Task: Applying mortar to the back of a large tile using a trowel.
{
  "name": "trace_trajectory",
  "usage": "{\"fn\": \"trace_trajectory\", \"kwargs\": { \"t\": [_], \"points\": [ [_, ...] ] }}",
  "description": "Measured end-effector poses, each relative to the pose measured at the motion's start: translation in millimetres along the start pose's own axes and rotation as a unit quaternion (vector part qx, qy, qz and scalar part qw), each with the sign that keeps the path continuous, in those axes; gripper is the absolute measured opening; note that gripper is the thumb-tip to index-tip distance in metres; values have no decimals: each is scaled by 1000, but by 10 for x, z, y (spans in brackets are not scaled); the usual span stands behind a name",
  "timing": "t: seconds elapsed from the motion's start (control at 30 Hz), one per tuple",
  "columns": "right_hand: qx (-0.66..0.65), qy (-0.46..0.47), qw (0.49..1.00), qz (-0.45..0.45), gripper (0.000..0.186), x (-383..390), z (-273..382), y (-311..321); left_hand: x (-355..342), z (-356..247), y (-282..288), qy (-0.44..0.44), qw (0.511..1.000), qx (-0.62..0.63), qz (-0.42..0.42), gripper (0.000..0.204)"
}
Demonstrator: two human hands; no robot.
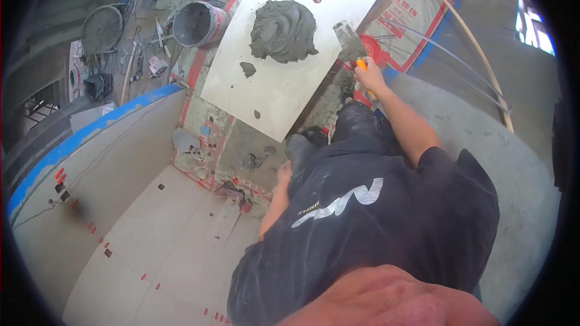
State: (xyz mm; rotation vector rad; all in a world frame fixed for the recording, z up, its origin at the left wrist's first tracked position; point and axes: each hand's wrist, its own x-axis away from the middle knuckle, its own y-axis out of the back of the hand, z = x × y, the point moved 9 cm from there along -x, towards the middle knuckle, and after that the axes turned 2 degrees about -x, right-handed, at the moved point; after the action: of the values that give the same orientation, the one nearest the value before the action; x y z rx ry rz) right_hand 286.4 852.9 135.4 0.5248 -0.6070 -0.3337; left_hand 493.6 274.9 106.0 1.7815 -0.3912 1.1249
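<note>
Head view, pale slab, our R arm stretched fwd, L arm low, grey mortar heap on slab, trowel at slab's R edge, R hand wrapped round its orange handle, L hand by L leg, open/closed we can't tell.

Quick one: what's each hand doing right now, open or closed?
Left hand: beside the left knee; open or closed cannot be told.
Right hand: closed, holding a trowel.
</note>
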Motion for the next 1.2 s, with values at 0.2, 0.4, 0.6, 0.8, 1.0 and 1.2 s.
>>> {"fn": "trace_trajectory", "kwargs": {
  "t": [0.2, 0.4, 0.6, 0.8, 1.0, 1.2],
  "points": [
    [156, -126, 980, -4, 64, -816, -680, 318, -2, -997, -60, -45, 992, 112, -19, 49],
    [141, -107, 983, -52, 70, -1224, -585, 326, -397, -1842, -99, -62, 991, 96, 71, 53],
    [206, 7, 978, 32, 65, -2321, -70, -323, -1031, -2013, -396, -81, 983, -13, 162, 74],
    [49, 4, 997, 63, 62, -3984, 217, -933, -1372, -2188, -883, -16, 984, -58, 169, 80],
    [-176, -244, 946, -118, 52, -4423, -1311, 261, -1392, -2726, -984, 104, 958, -172, 204, 91],
    [-280, -167, 926, -192, 52, -3768, -1470, 1183, -1718, -2618, -997, 110, 967, -158, 166, 92]
  ]
}}
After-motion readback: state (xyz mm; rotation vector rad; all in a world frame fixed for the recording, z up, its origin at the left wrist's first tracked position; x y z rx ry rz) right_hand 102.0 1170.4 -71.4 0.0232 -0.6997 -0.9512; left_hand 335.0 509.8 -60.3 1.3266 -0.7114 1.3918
